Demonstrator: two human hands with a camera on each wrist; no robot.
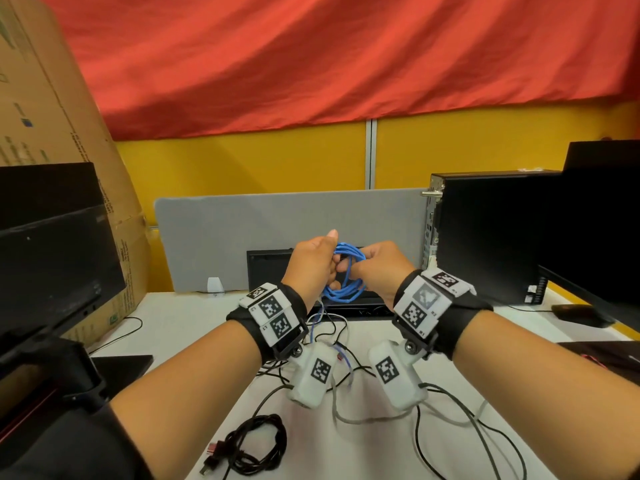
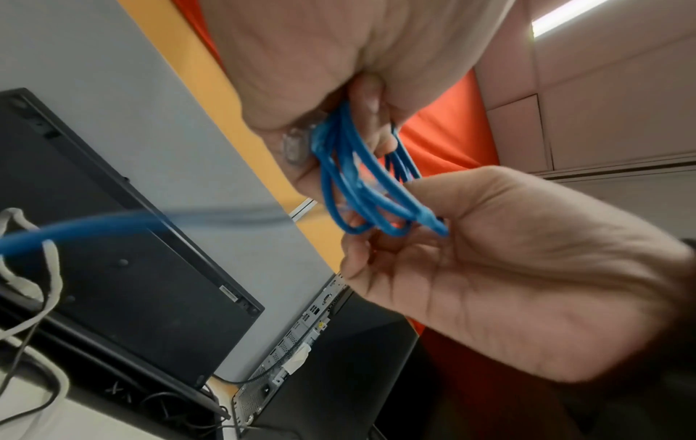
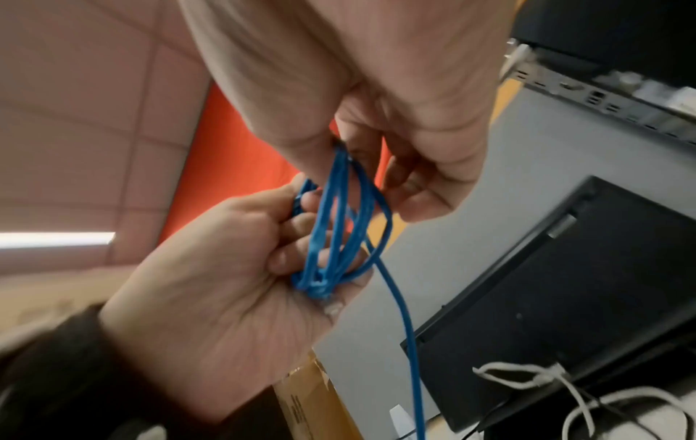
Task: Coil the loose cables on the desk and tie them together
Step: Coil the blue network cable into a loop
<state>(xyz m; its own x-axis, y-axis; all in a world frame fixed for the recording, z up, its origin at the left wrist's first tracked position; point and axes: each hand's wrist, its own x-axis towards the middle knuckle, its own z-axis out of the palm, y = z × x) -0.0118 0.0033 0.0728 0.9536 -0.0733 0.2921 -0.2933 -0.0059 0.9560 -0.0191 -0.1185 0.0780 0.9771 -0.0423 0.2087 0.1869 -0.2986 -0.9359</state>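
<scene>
Blue cable coil (image 1: 343, 277) pinched by left hand (image 1: 313, 263) and right hand (image 1: 382, 266) fingers, no legible writing.

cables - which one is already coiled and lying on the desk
The black cable, a bundle at the near desk edge. The blue cable is held in both hands; the grey cable sprawls loose.

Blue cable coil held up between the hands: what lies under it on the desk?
Under the blue cable coil, loose grey and black cables sprawl on the white desk. The left hand, right hand and wrist cameras hide part of the tangle.
</scene>
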